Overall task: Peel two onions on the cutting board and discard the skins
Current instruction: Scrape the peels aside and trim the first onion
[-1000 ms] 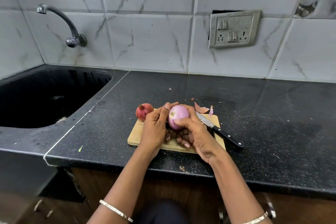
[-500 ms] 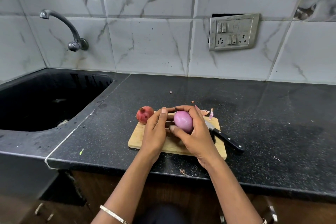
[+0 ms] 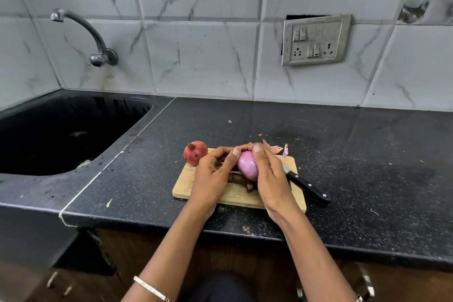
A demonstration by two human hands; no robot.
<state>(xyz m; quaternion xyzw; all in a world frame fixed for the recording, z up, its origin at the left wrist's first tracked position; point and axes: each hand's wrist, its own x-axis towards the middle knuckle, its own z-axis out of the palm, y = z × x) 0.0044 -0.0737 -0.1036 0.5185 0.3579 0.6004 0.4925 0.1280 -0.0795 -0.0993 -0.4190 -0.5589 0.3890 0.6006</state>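
Surface (image 3: 343,154): I've got black speckled stone across the whole view, and all the work sits near its front edge.
Sink (image 3: 61,135): dark basin sunk into the left end of the surface, well apart from the board.
Cutting board (image 3: 183,186): pale wood, lying flat close to the front edge.
Left hand (image 3: 210,179): up over the board, grip closed on the peeled onion, with the thumb on its left side and the fingertips curled over the top.
Right hand (image 3: 272,179): grip closed on the same onion from the right, thumb laid across its upper face.
Knife (image 3: 308,187): black handle hanging off the board's right edge. The blade runs in under my right hand, mostly hidden.
Peeled onion (image 3: 247,165): glossy pink, held between both hands just above the middle of the board.
Unpeeled onion (image 3: 195,152): red-brown, skin on, sitting at the board's far left corner beside the left hand.
Skins (image 3: 274,149): a few pale scraps at the board's far right corner, and darker bits on the board beneath the hands.
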